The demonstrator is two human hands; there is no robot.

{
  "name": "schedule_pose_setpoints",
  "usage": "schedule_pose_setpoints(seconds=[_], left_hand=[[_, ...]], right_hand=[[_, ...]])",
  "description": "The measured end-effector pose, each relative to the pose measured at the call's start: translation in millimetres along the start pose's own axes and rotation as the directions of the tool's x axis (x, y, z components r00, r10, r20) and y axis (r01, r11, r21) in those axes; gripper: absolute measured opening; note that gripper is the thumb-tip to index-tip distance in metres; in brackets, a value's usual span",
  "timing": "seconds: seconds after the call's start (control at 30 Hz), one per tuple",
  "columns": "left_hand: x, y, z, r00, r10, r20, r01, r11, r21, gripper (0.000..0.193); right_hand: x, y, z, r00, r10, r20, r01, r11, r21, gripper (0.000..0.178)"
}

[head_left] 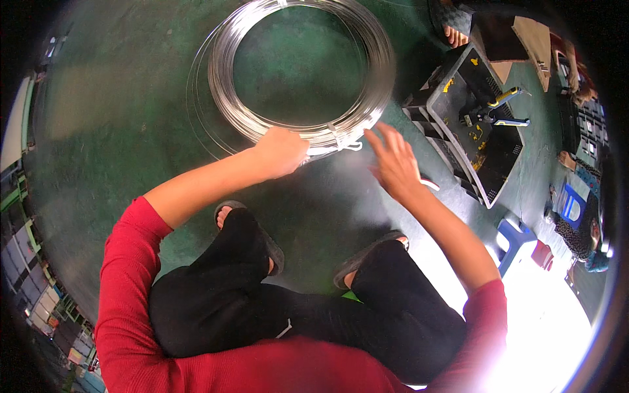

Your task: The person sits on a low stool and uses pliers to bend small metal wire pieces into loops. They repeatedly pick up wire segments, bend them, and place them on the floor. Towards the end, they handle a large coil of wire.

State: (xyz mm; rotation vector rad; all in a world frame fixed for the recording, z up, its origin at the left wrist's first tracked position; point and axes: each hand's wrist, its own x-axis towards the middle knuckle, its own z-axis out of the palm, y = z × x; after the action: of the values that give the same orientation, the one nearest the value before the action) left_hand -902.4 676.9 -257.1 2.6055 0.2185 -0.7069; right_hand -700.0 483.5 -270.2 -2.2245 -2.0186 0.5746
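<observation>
Green floor (105,131) carried a large coil of silver wire (367,98), lying flat ahead of your feet. Your left hand (280,152) had its fingers closed around the near edge of the coil, beside a white tie (346,142). Your right hand (395,167) hovered just right of that grip, fingers spread open, holding nothing. Beyond your right fingers sat a black crate (478,131) of tools.

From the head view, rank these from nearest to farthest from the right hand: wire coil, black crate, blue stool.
Measured from the right hand:
1. Wire coil – just left of the fingertips, on the floor ahead; whether they touch is unclear.
2. Black crate – to the right, holding tools.
3. Blue stool – farther right and lower, beside the forearm.
</observation>
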Motion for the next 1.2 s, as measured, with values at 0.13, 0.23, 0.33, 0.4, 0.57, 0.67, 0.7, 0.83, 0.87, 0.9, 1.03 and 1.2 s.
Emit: schedule_pose_setpoints(seconds=[0.13,0.23,0.33,0.4,0.57,0.67,0.7,0.83,0.87,0.9,1.03,1.2], left_hand=[[-24,13,-9,0.974,0.225,-0.003,-0.193,0.829,-0.526,0.027],[-44,20,-16,0.985,0.163,-0.06,-0.173,0.883,-0.437,0.028],[-47,21,-21,0.991,0.125,-0.047,-0.13,0.824,-0.551,0.03],[-39,15,-24,0.994,0.095,-0.061,-0.109,0.67,-0.735,0.032],[-20,-12,-38,0.965,-0.139,0.223,0.251,0.231,-0.94,0.03],[-8,-15,-39,0.967,-0.092,0.236,0.249,0.169,-0.954,0.03],[-3,-16,-38,0.973,-0.076,0.217,0.228,0.198,-0.953,0.03],[-1,-25,-19,0.989,0.031,-0.142,-0.128,0.649,-0.75,0.024],[-4,-30,-12,0.922,0.119,-0.368,-0.298,0.825,-0.48,0.023],[-11,-29,2,0.943,-0.014,-0.332,-0.16,0.857,-0.49,0.036],[-26,-31,53,0.989,0.085,-0.12,-0.091,0.995,-0.042,0.095],[-23,-35,72,0.971,0.104,-0.216,-0.095,0.994,0.047,0.095]], right_hand=[[39,-17,7,0.986,-0.07,0.154,0.099,0.976,-0.191,0.095],[42,-15,18,0.98,-0.069,0.187,0.119,0.954,-0.274,0.095],[43,-11,19,0.976,-0.071,0.208,0.131,0.947,-0.292,0.092],[42,-10,12,0.985,-0.079,0.152,0.112,0.969,-0.221,0.085],[33,-27,-7,0.962,-0.261,-0.077,0.269,0.956,0.115,0.047],[36,-61,8,0.883,-0.468,-0.035,0.468,0.871,0.149,0.016],[42,-66,12,0.915,-0.402,0.014,0.398,0.909,0.123,0.013],[55,-83,11,0.963,-0.268,0.041,0.259,0.954,0.153,0.018],[53,-87,4,0.972,-0.228,0.058,0.214,0.96,0.179,0.019],[48,-94,-4,0.96,-0.273,-0.061,0.28,0.927,0.25,0.021],[17,-136,-38,0.864,-0.423,-0.274,0.502,0.766,0.402,0.026],[2,-164,-72,0.788,-0.502,-0.356,0.615,0.613,0.496,0.028]])
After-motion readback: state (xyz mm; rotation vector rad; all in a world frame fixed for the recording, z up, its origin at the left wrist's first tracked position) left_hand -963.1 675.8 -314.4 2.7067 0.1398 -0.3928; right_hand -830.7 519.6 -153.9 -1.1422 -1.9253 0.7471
